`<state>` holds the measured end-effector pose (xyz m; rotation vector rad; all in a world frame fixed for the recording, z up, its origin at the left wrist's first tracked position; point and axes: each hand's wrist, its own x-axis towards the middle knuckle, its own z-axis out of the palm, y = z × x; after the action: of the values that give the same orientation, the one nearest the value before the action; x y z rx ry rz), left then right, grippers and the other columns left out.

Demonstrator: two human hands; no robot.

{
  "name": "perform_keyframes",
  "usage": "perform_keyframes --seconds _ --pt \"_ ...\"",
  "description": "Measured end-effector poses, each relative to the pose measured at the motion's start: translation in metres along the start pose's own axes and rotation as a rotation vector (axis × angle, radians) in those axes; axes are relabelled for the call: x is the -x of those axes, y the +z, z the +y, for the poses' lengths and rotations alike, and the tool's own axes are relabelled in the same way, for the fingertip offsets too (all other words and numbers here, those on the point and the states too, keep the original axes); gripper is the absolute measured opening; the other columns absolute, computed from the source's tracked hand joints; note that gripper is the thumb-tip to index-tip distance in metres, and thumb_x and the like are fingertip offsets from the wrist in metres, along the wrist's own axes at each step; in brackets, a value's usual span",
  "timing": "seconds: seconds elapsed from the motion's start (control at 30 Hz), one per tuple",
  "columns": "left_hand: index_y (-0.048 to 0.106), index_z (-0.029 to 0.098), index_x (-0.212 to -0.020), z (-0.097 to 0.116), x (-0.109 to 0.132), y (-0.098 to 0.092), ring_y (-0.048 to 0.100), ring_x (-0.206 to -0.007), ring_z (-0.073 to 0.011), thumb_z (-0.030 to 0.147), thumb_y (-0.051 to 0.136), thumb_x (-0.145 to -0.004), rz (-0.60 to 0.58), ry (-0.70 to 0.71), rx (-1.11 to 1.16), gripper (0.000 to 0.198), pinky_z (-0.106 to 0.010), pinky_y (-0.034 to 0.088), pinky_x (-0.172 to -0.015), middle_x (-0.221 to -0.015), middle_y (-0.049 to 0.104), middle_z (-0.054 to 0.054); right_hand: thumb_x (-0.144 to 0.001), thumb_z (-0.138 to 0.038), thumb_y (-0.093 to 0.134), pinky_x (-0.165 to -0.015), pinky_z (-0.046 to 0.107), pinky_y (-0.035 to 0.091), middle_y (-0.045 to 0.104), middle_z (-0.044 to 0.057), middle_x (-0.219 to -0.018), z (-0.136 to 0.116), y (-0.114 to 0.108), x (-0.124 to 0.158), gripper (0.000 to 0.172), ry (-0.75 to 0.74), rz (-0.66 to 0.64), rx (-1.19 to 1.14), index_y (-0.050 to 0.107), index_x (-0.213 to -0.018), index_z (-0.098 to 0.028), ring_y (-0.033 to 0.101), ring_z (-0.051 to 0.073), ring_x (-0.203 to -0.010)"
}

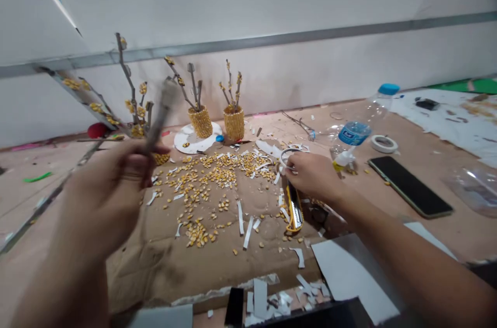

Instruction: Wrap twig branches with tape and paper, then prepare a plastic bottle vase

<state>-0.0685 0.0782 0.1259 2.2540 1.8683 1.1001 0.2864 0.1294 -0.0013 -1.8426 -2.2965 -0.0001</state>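
My left hand (112,188) is closed round a bare grey-brown twig (161,113), raised and blurred by motion. My right hand (314,175) has its fingers curled at a thin white ring (286,159) over the cardboard; I cannot make out what the ring belongs to. Just under those fingers lies a yellow utility knife (294,206). Loose corn kernels (209,175) and white paper strips (240,218) are scattered over the cardboard sheet (171,271) between my hands. Behind them, two corn-covered pots (201,122) hold twigs with kernel clusters.
A white round plate (188,139) sits under one pot. To the right are a plastic bottle (353,133), a small glue bottle (345,159), a tape roll (384,144) and a phone (409,185). More kernel-studded twigs (132,85) stand at left, before the white wall.
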Motion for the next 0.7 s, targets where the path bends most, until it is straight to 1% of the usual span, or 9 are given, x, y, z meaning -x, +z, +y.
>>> perform_keyframes --seconds 0.07,0.1,0.17,0.23,0.3,0.4,0.47,0.6,0.7 --pt "0.070 0.017 -0.106 0.009 0.003 0.021 0.058 -0.067 -0.0209 0.029 0.044 -0.102 -0.067 0.046 -0.302 0.029 -0.031 0.033 -0.063 -0.077 0.066 -0.005 -0.089 -0.030 0.061 -0.059 0.032 0.020 0.075 0.009 -0.081 0.004 0.007 -0.003 0.018 0.063 -0.001 0.013 0.070 -0.077 -0.020 0.063 0.022 -0.069" --pt "0.069 0.016 -0.106 0.011 0.004 0.032 0.059 -0.066 -0.0230 0.031 0.041 -0.103 -0.099 0.078 -0.393 0.032 -0.033 0.029 -0.061 -0.077 0.067 -0.007 -0.089 -0.030 0.063 -0.059 0.032 0.019 0.074 0.009 -0.078 0.006 0.010 -0.005 0.019 0.083 -0.002 0.014 0.069 -0.075 -0.020 0.062 0.022 -0.067" --pt "0.066 0.018 -0.104 0.010 0.007 0.052 0.063 -0.066 -0.0263 0.035 0.040 -0.104 -0.309 0.080 -0.480 0.031 -0.033 0.025 -0.058 -0.077 0.069 -0.008 -0.091 -0.033 0.063 -0.059 0.032 0.021 0.074 0.011 -0.076 0.007 0.016 -0.007 0.021 0.109 0.011 0.006 0.070 -0.077 -0.019 0.063 0.024 -0.067" --pt "0.064 0.020 -0.101 0.005 0.008 0.066 0.067 -0.068 -0.0277 0.033 0.040 -0.105 -0.494 0.068 -0.520 0.028 -0.033 0.025 -0.057 -0.079 0.071 -0.008 -0.098 -0.037 0.057 -0.061 0.032 0.027 0.075 0.014 -0.085 0.004 0.019 -0.008 0.027 0.111 0.046 -0.019 0.072 -0.087 -0.017 0.065 0.026 -0.073" --pt "0.062 0.021 -0.097 -0.001 0.008 0.074 0.070 -0.073 -0.0288 0.030 0.040 -0.106 -0.605 0.084 -0.537 0.026 -0.034 0.028 -0.058 -0.083 0.073 -0.008 -0.103 -0.037 0.051 -0.067 0.033 0.035 0.076 0.015 -0.099 -0.003 0.020 -0.008 0.030 0.048 0.064 -0.068 0.072 -0.099 -0.015 0.067 0.026 -0.085" --pt "0.062 0.021 -0.094 -0.008 0.009 0.081 0.071 -0.083 -0.0296 0.025 0.038 -0.106 -0.666 0.108 -0.513 0.026 -0.035 0.035 -0.064 -0.089 0.072 -0.010 -0.102 -0.028 0.056 -0.079 0.030 0.042 0.075 0.008 -0.103 -0.017 0.019 -0.007 0.019 -0.163 0.006 -0.159 0.073 -0.103 -0.020 0.067 0.020 -0.095" --pt "0.061 0.020 -0.094 -0.010 0.011 0.085 0.071 -0.084 -0.0290 0.024 0.038 -0.106 -0.698 0.102 -0.470 0.027 -0.035 0.038 -0.067 -0.089 0.072 -0.010 -0.096 -0.022 0.063 -0.078 0.029 0.041 0.074 0.004 -0.097 -0.024 0.017 -0.005 0.012 -0.270 -0.042 -0.196 0.074 -0.099 -0.022 0.066 0.018 -0.091" --pt "0.063 0.021 -0.095 -0.012 0.016 0.094 0.070 -0.082 -0.0275 0.025 0.040 -0.106 -0.710 0.123 -0.424 0.026 -0.034 0.039 -0.066 -0.089 0.073 -0.008 -0.095 -0.020 0.063 -0.071 0.031 0.035 0.073 0.006 -0.092 -0.026 0.017 0.003 0.014 -0.383 -0.065 -0.239 0.076 -0.097 -0.020 0.061 0.018 -0.080" --pt "0.065 0.021 -0.096 -0.014 0.018 0.097 0.069 -0.080 -0.0262 0.026 0.042 -0.106 -0.671 0.198 -0.410 0.025 -0.033 0.037 -0.064 -0.090 0.073 -0.007 -0.096 -0.019 0.063 -0.069 0.031 0.030 0.073 0.006 -0.092 -0.023 0.021 0.005 0.017 -0.384 -0.088 -0.216 0.079 -0.095 -0.022 0.057 0.017 -0.075"
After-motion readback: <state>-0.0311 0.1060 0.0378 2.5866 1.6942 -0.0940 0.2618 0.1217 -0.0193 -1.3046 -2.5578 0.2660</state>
